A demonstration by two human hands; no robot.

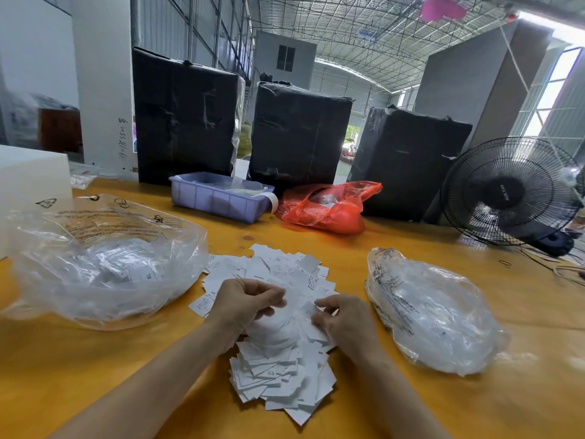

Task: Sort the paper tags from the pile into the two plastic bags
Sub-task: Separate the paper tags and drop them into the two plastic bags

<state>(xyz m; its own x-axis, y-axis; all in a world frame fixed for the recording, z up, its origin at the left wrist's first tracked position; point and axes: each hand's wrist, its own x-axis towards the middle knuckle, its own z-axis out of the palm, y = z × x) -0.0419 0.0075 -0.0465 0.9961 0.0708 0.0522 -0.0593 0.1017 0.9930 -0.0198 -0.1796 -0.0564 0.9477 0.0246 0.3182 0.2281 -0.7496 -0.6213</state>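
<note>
The pile of paper tags (281, 353) lay nearest on the yellow table (474, 407); left of it sat a clear bag (104, 264) holding tags; the left hand (243, 304) and right hand (340, 315) each pinched tags over the pile; another clear bag (437, 315) lay right.

Yellow-orange wooden table (443, 403). Pile of white paper tags (278, 359) at near-edge middle. Clear plastic bag (104, 270) toward left edge, tags inside; second clear bag (440, 315) toward right edge. Along far edge: lilac plastic bin (218, 201), red bag (329, 205), three black-wrapped bundles (300, 134), black fan (509, 191) at far right corner.
</note>
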